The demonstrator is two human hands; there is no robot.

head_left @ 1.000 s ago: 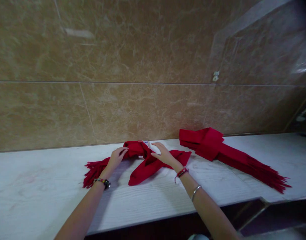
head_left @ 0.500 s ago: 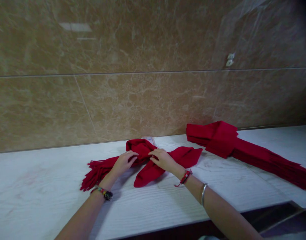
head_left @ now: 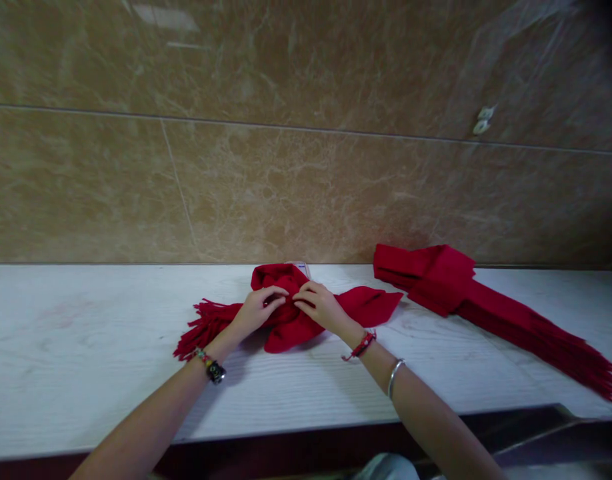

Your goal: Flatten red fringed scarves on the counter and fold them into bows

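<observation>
A red fringed scarf (head_left: pixel 293 331) lies bunched on the white table, its fringe to the left and a pointed fold out to the right. At its middle, my left hand (head_left: pixel 263 308) pinches the cloth between thumb and fingers. Close beside it, my right hand (head_left: pixel 322 305) grips the same part of the scarf, fingertips nearly meeting the left ones. A label tag (head_left: pixel 302 267) shows behind the scarf, mostly covered by it. The fingertips partly hide the gathered cloth.
To the right, a second red scarf (head_left: pixel 449 280) lies folded over itself, with its fringed end pointing to the front right. A brown marble-tiled wall (head_left: pixel 286 193) rises behind the white table (head_left: pixel 111 360). Small white fittings (head_left: pixel 483 121) sit on the wall. The table's front edge drops into dark space.
My right hand has come down from open fingers onto the scarf's middle, and both hands have drawn together there. Cloth has been gathered over the tag. The camera view has shifted.
</observation>
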